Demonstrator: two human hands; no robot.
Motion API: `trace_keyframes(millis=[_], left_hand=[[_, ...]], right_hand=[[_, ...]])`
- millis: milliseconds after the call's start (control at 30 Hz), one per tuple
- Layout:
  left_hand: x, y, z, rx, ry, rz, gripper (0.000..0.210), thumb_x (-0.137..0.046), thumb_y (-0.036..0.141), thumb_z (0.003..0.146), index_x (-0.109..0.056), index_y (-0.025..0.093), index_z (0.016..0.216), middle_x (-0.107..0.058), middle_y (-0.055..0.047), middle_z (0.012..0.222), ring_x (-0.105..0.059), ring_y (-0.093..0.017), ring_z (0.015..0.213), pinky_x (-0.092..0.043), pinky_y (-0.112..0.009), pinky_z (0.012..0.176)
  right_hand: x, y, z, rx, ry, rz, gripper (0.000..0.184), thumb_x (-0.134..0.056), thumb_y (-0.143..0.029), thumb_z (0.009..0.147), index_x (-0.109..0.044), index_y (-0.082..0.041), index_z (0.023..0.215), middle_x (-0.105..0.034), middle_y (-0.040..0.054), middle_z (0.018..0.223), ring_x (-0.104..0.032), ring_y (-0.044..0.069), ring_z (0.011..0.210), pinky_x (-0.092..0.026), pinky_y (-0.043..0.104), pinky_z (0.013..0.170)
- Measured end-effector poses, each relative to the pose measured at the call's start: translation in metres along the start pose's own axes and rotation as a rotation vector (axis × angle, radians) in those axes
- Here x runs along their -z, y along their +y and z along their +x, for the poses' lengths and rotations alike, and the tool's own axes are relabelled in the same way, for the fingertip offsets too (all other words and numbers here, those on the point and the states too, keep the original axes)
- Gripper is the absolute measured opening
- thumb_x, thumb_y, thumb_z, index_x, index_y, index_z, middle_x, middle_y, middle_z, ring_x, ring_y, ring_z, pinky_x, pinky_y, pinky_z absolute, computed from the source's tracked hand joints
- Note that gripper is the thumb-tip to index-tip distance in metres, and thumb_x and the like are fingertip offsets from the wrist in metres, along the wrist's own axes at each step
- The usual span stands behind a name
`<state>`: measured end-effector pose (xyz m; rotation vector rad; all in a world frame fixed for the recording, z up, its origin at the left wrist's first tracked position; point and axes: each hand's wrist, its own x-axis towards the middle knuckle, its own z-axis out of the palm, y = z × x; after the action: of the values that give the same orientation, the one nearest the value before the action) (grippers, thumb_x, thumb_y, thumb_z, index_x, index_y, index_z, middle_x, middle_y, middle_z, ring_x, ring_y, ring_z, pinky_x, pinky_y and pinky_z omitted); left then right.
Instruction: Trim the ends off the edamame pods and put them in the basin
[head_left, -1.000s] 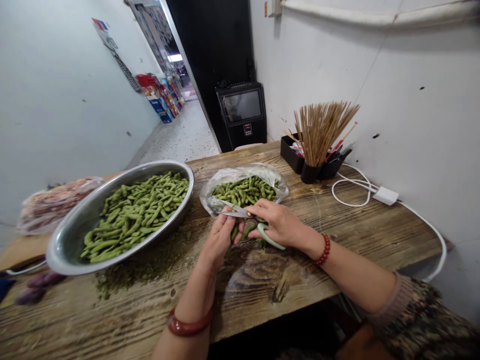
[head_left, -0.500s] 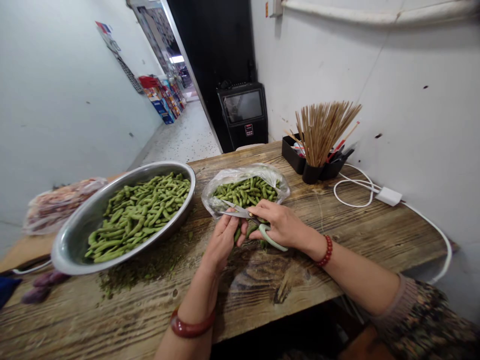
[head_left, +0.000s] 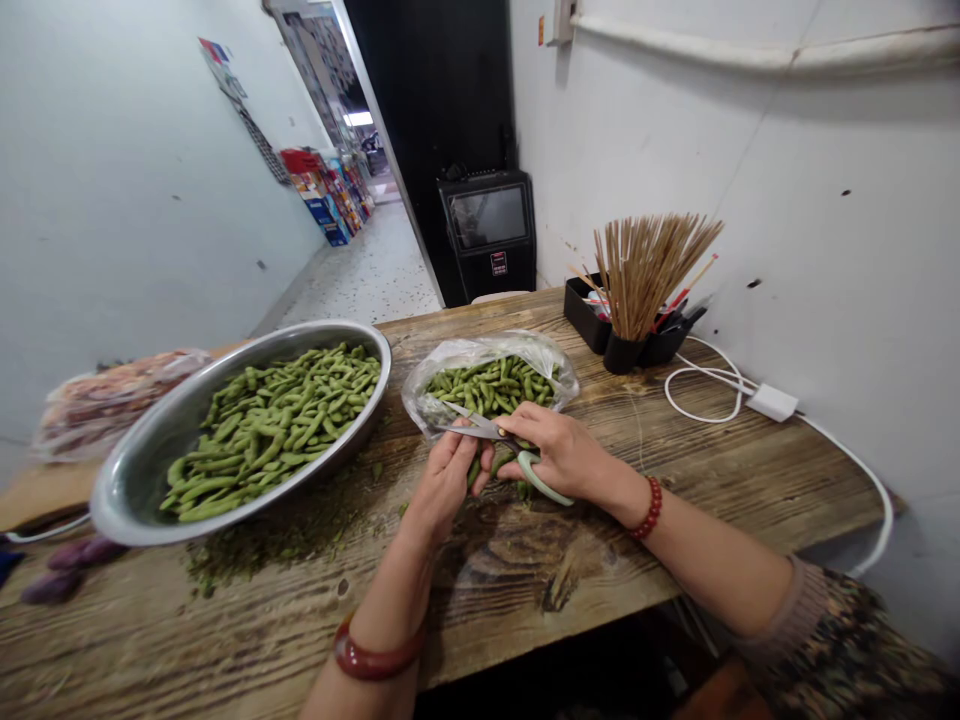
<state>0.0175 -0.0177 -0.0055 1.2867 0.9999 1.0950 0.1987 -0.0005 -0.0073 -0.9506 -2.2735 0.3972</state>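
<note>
My right hand is closed round the pale green handles of a pair of scissors. Their blades point left, over the fingertips of my left hand. Those fingers are pinched on a green edamame pod, partly hidden by the hand. Just beyond both hands lies an open clear plastic bag with many edamame pods in it. To the left stands a large metal basin, holding a heap of pods.
Green trimmings lie before the basin on the wooden table. A black holder with wooden sticks stands at the back right, beside a white cable and adapter. Another filled plastic bag sits far left.
The camera view has shifted slightly. Both hands stay in nearly the same place by the bag, and the scissors' blades look a little closer together.
</note>
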Motion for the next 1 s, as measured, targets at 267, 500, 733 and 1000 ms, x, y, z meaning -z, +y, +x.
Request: trace_keyframes(millis=[267,500,733,1000], left_hand=[[-0.001,0.003,-0.001,0.022,0.016,-0.024,0.027,-0.052,0.043,0.087,-0.05,0.017,0.079,-0.049,0.004,0.061,-0.036,-0.004,0.04,-0.027,-0.02,0.042],[0.003,0.003,0.001,0.042,-0.002,-0.092,0.025,-0.053,0.042,0.086,-0.05,0.017,0.083,-0.049,0.004,0.063,-0.036,-0.003,0.04,-0.025,-0.017,0.039],[0.017,0.008,0.005,-0.019,0.133,-0.377,0.023,-0.053,0.041,0.085,-0.047,0.019,0.081,-0.046,0.006,0.061,-0.034,-0.002,0.038,-0.024,-0.015,0.038],[0.056,0.069,0.006,-0.187,0.454,0.092,0.019,-0.058,0.036,0.08,-0.055,0.017,0.079,-0.039,0.007,0.054,-0.033,-0.004,0.037,-0.023,-0.016,0.036]], right_hand=[[-0.002,0.0,0.0,0.02,0.017,-0.017,0.042,-0.069,-0.033,0.079,-0.057,-0.019,0.117,-0.058,0.0055,0.091,-0.056,0.017,0.078,-0.045,0.026,0.068],[-0.007,0.008,0.0,0.004,0.014,0.077,0.041,-0.067,-0.036,0.081,-0.058,-0.019,0.117,-0.059,0.0039,0.088,-0.057,0.015,0.076,-0.045,0.025,0.068],[-0.011,0.026,0.006,-0.058,0.238,0.192,0.042,-0.069,-0.038,0.078,-0.062,-0.015,0.113,-0.061,0.0056,0.088,-0.058,0.018,0.079,-0.048,0.031,0.074],[-0.013,0.031,0.006,-0.024,0.274,0.204,0.044,-0.07,-0.039,0.077,-0.062,-0.015,0.113,-0.061,0.0057,0.086,-0.058,0.018,0.077,-0.048,0.031,0.072]])
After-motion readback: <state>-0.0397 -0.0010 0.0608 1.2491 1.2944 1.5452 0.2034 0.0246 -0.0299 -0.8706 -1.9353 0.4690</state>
